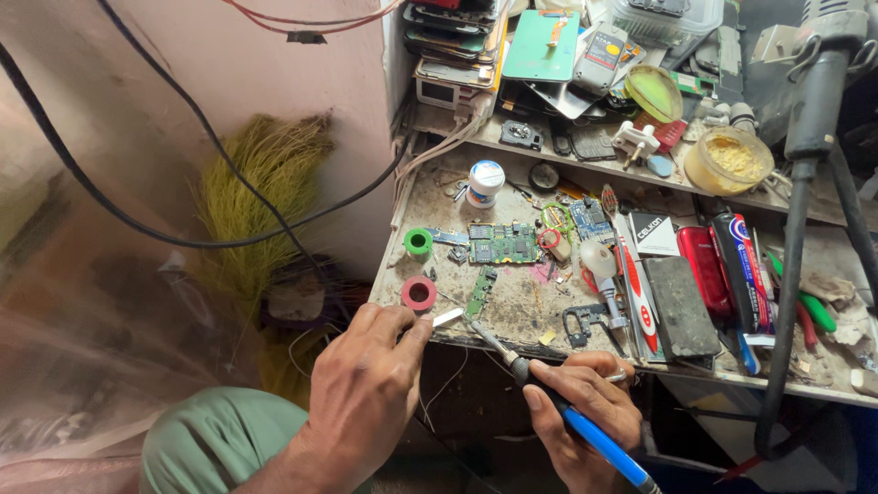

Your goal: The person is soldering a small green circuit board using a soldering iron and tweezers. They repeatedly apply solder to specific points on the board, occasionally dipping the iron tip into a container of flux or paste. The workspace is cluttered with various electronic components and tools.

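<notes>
Gripping a blue-handled soldering iron [558, 407] like a pen at lower centre of the frame, the right hand [585, 416] aims its metal tip up-left toward a small white strip [448, 317] pinched between the left hand's [366, 393] thumb and forefinger at the front edge of the cluttered workbench [512, 311]. Just above the tip lies a narrow green circuit board [481, 292]; a larger board [503, 243] sits behind it in mid-frame. A red tape roll [419, 294] and a green one [418, 241] lie just left of the boards. Both wrists rise from the bottom edge, fingers curled shut around what they hold.
</notes>
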